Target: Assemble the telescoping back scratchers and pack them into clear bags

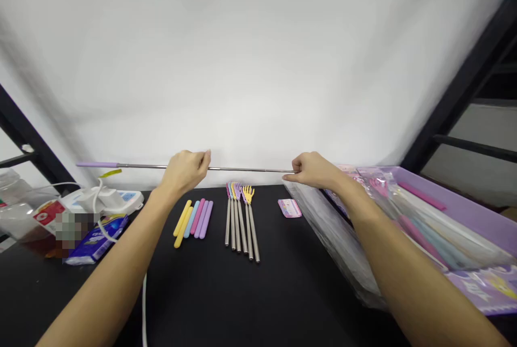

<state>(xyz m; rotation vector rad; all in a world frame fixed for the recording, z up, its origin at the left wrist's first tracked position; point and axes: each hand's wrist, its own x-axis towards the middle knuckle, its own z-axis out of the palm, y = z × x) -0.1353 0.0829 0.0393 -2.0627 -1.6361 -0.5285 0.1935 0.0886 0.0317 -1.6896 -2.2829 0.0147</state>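
Note:
Stretched out level above the back of the table is a telescopic back scratcher, with a thin metal rod and a purple handle at its left end. My left hand is closed around the rod partway along. At its right end my right hand grips it, so any claw there is hidden. Below, several metal rods with coloured hand-shaped claws lie side by side on the black table. Left of them rest several loose handle sleeves in yellow, blue, pink and purple.
A small printed card lies beside clear plastic bags. At the right stands a purple box with packaged back scratchers. On the left are a power strip with a white cable, a blue packet and a clear plastic jar.

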